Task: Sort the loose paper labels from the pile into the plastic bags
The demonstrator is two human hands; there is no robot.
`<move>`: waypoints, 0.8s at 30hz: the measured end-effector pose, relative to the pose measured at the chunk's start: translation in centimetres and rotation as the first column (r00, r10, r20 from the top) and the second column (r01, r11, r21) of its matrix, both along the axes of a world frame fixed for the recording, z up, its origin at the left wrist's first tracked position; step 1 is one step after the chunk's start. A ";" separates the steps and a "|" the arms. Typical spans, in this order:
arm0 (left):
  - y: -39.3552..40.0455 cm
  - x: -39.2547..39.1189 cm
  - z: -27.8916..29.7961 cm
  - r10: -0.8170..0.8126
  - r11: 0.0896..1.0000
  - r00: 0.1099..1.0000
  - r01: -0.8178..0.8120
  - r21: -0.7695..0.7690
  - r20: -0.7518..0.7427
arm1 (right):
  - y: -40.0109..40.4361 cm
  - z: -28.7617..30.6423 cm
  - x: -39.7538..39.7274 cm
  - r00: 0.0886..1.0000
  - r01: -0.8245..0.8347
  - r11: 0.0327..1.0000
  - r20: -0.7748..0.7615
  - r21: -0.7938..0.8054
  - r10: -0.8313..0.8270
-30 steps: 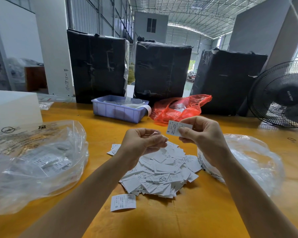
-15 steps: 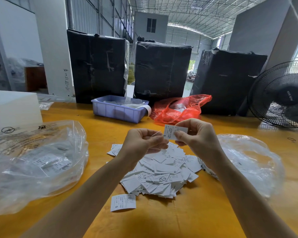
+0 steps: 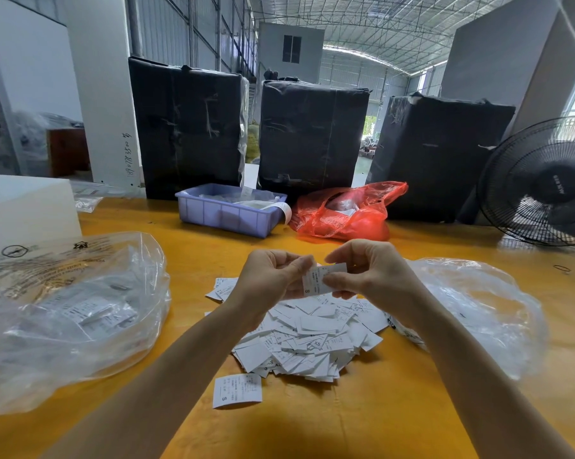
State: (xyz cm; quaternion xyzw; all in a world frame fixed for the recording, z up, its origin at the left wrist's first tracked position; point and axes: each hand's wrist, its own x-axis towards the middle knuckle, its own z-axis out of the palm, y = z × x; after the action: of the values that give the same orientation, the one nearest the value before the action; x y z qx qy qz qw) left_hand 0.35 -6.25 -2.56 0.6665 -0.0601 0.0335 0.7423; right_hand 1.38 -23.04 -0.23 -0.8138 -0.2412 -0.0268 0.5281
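Head-camera view: a single paper label [image 3: 322, 279] marked "S" is pinched between the curled fingers of the left hand [image 3: 273, 276] and the right hand [image 3: 369, 274], which meet above the far end of the label pile [image 3: 306, 339]. Its finer print cannot be read. Just below the fingers, "S" and "XS" can be made out on several slips in the pile; most of the others lie blank side up or are too small to read. One stray label [image 3: 237, 390], also marked "S", lies alone on the near side of the pile, apart from it. Well left of the fingers, a clear plastic bag [image 3: 64, 313] printed with warning text and symbols is seen with labels inside, its writing too crumpled to read and its left side cut off by the frame. Right of the fingers, a second clear bag [image 3: 478, 313] touches the pile, its contents hard to make out behind the right forearm. Open yellow tabletop [image 3: 345, 425] is left near the camera. Beyond the fingers stand a blue bin [image 3: 226, 215], a red bag [image 3: 345, 215] and three black-wrapped bales [image 3: 312, 134]. A fan [image 3: 544, 183] is cut off at the right edge. Handwritten digits run down a white pillar [image 3: 107, 94].
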 end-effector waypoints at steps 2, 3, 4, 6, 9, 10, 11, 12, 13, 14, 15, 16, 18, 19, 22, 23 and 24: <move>0.0 -0.1 -0.1 -0.039 0.999 0.999 0.039 0.035 -0.012 | 0.2 -0.3 0.1 0.999 0.024 1.000 0.035 0.017 -0.024; -0.1 -0.2 -0.1 -0.071 0.996 0.997 0.072 0.047 -0.020 | 0.3 -0.4 0.2 0.996 0.054 0.998 0.070 0.039 -0.057; -0.1 -0.3 -0.1 -0.099 0.994 0.995 0.100 0.051 -0.025 | 0.3 -0.6 0.3 0.990 0.087 0.994 0.108 0.065 -0.094; -0.2 -0.3 -0.2 -0.109 0.993 0.994 0.110 0.040 -0.032 | 0.5 -0.9 0.4 0.975 0.129 0.987 0.168 0.100 -0.144; -0.4 -0.1 -0.3 -0.022 0.999 0.998 0.023 0.030 -0.050 | 1.1 -1.2 0.4 0.973 0.115 0.990 0.192 0.085 -0.129; -0.5 0.0 -0.4 0.014 1.000 0.998 -0.013 0.023 -0.062 | 1.3 -1.4 0.3 0.973 0.114 0.991 0.193 0.070 -0.126; -0.6 0.1 -0.6 0.046 0.999 0.995 -0.047 -0.010 -0.084 | 1.6 -1.6 0.3 0.971 0.124 0.991 0.197 0.056 -0.133; -0.8 0.2 -0.7 0.066 0.994 0.991 -0.075 -0.076 -0.119 | 1.8 -1.8 0.2 0.968 0.138 0.990 0.204 0.040 -0.144; -0.9 0.3 -0.8 0.066 0.982 0.984 -0.094 -0.162 -0.166 | 2.1 -2.0 0.2 0.966 0.150 0.989 0.211 0.018 -0.150; -1.0 0.4 -0.9 0.053 0.964 0.975 -0.106 -0.242 -0.216 | 2.4 -2.2 0.2 0.964 0.156 0.988 0.220 -0.013 -0.149; -1.1 0.4 -1.0 0.040 0.948 0.964 -0.119 -0.295 -0.262 | 2.7 -2.5 0.2 0.961 0.161 0.986 0.234 -0.051 -0.145; -1.1 0.5 -1.1 0.031 0.937 0.953 -0.132 -0.322 -0.301 | 3.0 -2.7 0.1 0.958 0.165 0.983 0.250 -0.083 -0.140; -1.1 0.5 -1.2 0.020 0.924 0.935 -0.153 -0.351 -0.355 | 3.4 -2.9 -0.2 0.949 0.177 0.981 0.279 -0.073 -0.150; -1.0 0.6 -1.3 0.008 0.921 0.929 -0.151 -0.359 -0.369 | 3.4 -3.0 -0.2 0.943 0.189 0.981 0.284 -0.030 -0.173; -0.9 0.6 -1.4 -0.025 0.931 0.928 -0.114 -0.346 -0.371 | 2.9 -2.7 0.0 0.946 0.199 0.974 0.239 0.104 -0.219; -0.9 0.7 -1.4 -0.016 0.940 0.931 -0.110 -0.323 -0.364 | 2.8 -2.6 0.1 0.953 0.195 0.973 0.211 0.128 -0.218; -0.8 0.7 -1.4 0.001 0.949 0.936 -0.112 -0.295 -0.353 | 2.6 -2.5 0.1 0.961 0.191 0.970 0.175 0.152 -0.216</move>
State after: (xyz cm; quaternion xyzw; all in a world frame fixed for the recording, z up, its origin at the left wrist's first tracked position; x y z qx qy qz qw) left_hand 1.08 -7.10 -3.98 0.5381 0.0979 -0.0543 0.8354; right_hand 1.52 -20.40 -2.76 -0.7909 -0.2033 -0.1748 0.5501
